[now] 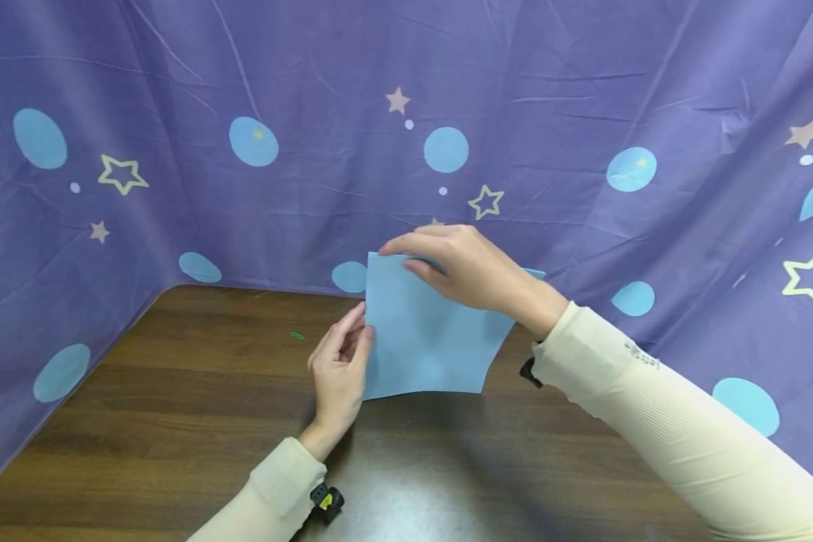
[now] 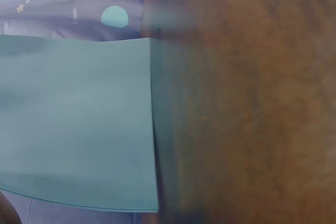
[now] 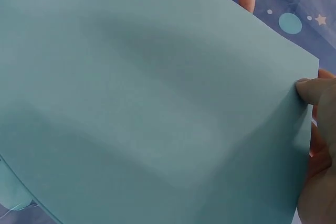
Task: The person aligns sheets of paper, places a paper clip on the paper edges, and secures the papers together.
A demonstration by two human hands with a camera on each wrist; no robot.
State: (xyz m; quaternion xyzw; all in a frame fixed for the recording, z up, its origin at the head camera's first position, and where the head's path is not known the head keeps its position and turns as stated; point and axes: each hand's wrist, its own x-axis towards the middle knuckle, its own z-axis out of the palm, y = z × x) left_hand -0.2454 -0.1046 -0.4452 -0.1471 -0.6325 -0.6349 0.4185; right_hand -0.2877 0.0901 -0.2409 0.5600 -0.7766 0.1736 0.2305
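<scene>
A light blue sheet of paper (image 1: 433, 339) is held upright over the table, its lower right part bowed. My left hand (image 1: 339, 365) pinches its left edge, thumb in front and fingers behind. At the top edge near the upper left corner, my right hand (image 1: 464, 267) grips it, arching over from the right. In the right wrist view the sheet (image 3: 157, 93) fills most of the picture; the right thumb (image 3: 310, 90) presses its face, and left fingertips show at the top. The left wrist view shows the sheet (image 2: 79, 119) with a doubled line along one edge.
A small green paper clip (image 1: 297, 336) lies on the dark wooden table (image 1: 176, 421), left of the sheet. A purple curtain (image 1: 325, 98) with stars and blue dots hangs behind and at both sides. Each wrist wears a black strap; the left one (image 1: 327, 500) shows clearly.
</scene>
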